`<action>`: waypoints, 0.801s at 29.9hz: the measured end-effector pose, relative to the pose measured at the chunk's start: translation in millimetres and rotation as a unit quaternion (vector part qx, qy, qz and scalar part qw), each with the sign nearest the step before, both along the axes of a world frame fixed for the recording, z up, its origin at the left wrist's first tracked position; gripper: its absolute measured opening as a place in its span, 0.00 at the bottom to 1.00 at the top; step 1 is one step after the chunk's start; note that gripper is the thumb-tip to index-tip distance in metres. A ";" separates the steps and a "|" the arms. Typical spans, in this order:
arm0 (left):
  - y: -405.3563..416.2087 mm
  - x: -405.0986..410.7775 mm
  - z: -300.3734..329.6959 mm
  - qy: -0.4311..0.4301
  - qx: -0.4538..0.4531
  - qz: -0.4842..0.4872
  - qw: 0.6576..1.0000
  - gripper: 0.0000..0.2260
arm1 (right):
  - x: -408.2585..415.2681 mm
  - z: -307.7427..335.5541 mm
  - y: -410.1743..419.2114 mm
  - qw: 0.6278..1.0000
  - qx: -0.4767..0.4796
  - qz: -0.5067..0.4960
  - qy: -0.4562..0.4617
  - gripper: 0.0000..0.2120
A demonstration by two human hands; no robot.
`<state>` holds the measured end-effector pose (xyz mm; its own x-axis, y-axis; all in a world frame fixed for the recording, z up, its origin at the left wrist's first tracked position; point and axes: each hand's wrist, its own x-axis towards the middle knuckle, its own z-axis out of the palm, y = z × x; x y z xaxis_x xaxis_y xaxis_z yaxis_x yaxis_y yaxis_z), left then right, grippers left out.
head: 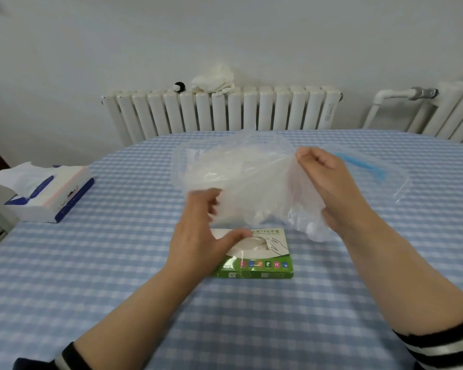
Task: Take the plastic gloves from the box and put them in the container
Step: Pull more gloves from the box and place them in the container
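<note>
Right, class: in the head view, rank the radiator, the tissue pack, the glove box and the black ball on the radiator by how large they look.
1. radiator
2. tissue pack and glove box: look alike, and a hand hides part of the box, so unranked
3. black ball

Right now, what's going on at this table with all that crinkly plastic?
A person is moving thin plastic gloves out of a green box on the checked tablecloth. The right hand pinches the edge of a clear bag with a blue zip strip, held above the box. The left hand is at the glove plastic just over the box opening. A tissue pack sits off to the left.
</note>
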<state>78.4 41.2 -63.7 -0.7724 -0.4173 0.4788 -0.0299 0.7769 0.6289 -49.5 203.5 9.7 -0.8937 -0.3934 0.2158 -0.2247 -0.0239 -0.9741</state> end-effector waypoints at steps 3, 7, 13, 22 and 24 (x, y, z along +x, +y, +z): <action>1.5 -0.2 7.7 0.255 -0.146 0.018 0.956 0.37 | 7.5 1.3 -2.3 0.999 0.010 0.022 -0.027 0.15; 20.2 -2.6 20.4 0.282 -0.312 -0.037 0.906 0.35 | 14.8 -0.9 -8.6 0.997 0.065 0.025 -0.015 0.17; 39.6 -5.5 53.7 0.169 -0.215 -0.088 0.958 0.22 | 18.0 0.5 -7.6 0.991 0.130 0.040 -0.019 0.16; 11.2 -22.8 103.2 0.018 0.098 -0.139 0.985 0.09 | 4.8 12.8 5.0 0.979 0.161 0.087 -0.086 0.16; 6.4 -29.4 110.5 0.004 0.162 -0.136 0.977 0.10 | 1.1 16.6 5.1 0.984 0.050 0.064 -0.157 0.17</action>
